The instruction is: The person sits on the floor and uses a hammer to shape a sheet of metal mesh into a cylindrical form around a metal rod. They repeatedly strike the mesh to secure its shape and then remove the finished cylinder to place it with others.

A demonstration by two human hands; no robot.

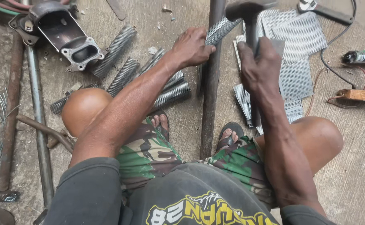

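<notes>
Upper centre of frame: our left hand (192,46) grips a perforated metal tube (220,30), holding it against a dark steel bar (209,96). Just right, our right hand (260,63) is clenched round a hammer (249,16) handle (head blurred). Finished tubes (165,89) lie centre-left.

Two hands are in view: the left hand (192,46) grips one perforated metal tube (220,30) against one upright steel bar (210,83), and the right hand (260,62) grips one hammer (249,16). About six more perforated tubes (124,75) lie on the concrete floor (349,166), beside one stack of flat perforated sheets (299,37) whose number cannot be told. There is also one cast metal manifold (65,35), one wrench (324,10), and two sandalled feet (160,123).
</notes>
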